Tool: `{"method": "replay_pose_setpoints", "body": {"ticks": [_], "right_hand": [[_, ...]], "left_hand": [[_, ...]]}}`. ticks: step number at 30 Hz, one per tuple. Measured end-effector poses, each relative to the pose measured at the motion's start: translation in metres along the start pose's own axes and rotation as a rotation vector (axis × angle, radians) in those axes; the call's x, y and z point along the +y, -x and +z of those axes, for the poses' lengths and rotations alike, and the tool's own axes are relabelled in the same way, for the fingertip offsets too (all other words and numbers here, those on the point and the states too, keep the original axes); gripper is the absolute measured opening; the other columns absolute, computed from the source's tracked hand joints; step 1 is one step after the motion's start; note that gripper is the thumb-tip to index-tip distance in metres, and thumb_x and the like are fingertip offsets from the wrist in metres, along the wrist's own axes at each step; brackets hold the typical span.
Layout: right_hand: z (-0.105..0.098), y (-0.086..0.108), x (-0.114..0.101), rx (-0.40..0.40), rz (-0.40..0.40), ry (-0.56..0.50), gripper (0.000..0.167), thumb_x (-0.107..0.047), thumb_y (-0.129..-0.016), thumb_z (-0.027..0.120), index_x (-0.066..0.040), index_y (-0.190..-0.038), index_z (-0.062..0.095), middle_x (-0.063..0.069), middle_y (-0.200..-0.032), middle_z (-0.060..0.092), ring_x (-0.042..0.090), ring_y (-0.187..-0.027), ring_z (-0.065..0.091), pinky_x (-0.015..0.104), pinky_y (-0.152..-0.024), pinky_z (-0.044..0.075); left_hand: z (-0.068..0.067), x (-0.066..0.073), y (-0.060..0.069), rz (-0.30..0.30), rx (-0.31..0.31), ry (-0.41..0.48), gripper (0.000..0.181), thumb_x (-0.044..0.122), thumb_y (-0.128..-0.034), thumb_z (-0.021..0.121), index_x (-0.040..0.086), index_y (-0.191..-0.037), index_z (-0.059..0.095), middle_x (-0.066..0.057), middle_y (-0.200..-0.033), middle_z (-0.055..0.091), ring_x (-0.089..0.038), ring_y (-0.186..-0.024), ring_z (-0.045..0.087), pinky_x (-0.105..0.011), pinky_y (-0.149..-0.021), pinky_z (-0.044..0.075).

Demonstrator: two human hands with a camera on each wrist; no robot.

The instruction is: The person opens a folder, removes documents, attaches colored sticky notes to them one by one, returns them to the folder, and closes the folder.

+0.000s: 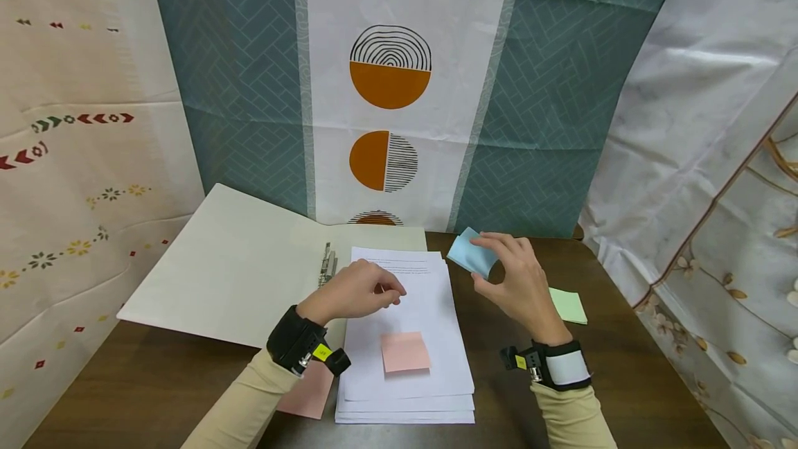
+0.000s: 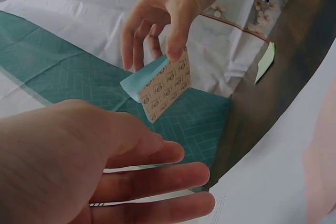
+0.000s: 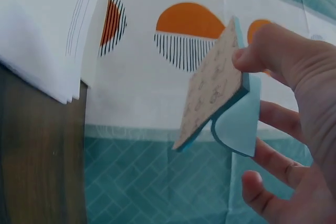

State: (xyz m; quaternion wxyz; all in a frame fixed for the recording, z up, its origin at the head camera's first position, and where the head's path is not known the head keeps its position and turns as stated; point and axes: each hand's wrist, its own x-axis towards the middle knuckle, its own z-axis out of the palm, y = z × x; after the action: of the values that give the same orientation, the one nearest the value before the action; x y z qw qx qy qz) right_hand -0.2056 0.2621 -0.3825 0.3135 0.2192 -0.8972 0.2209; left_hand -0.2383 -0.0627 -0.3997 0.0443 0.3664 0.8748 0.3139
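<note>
My right hand [image 1: 516,281] pinches a pad of blue sticky notes [image 1: 472,253] between thumb and fingers, above the table right of the paper stack. Its printed tan backing shows in both wrist views, and a blue sheet [image 3: 239,124] bends away from the pad. My left hand [image 1: 358,288] is over the upper left of the stack of white paper [image 1: 430,310], holding nothing; its fingers [image 2: 157,179] look extended in the left wrist view. A pink sticky note [image 1: 405,353] lies on the top sheet, below the left hand.
An open white binder [image 1: 249,262] with a metal clip [image 1: 327,265] lies left, partly under the paper. Green sticky notes [image 1: 569,305] lie on the brown table [image 1: 156,373] behind the right wrist. Another pink piece [image 1: 308,393] is under the left forearm. Patterned cloths hang around the table.
</note>
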Motion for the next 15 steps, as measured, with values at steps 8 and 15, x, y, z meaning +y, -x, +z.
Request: {"method": "replay_pose_setpoints", "body": {"ticks": [8, 15], "right_hand": [[0.007, -0.001, -0.017, -0.053, -0.060, -0.007, 0.054, -0.004, -0.083, 0.092, -0.013, -0.134, 0.078, 0.014, -0.143, 0.075, 0.033, -0.115, 0.061, 0.043, -0.078, 0.057], [0.020, -0.002, -0.035, -0.103, -0.157, 0.014, 0.055, -0.009, -0.081, 0.097, -0.014, -0.132, 0.079, 0.010, -0.143, 0.075, 0.028, -0.113, 0.061, 0.040, -0.078, 0.061]], "left_hand": [[-0.003, -0.001, -0.001, -0.059, 0.031, 0.080, 0.034, 0.026, -0.1141, 0.064, 0.006, -0.137, 0.080, -0.007, -0.108, 0.089, -0.017, -0.089, 0.083, -0.022, -0.073, 0.053], [-0.006, 0.004, -0.001, -0.104, 0.111, 0.047, 0.051, 0.037, -0.1153, 0.062, 0.004, -0.154, 0.068, -0.007, -0.120, 0.086, -0.019, -0.094, 0.080, -0.028, -0.076, 0.057]]}}
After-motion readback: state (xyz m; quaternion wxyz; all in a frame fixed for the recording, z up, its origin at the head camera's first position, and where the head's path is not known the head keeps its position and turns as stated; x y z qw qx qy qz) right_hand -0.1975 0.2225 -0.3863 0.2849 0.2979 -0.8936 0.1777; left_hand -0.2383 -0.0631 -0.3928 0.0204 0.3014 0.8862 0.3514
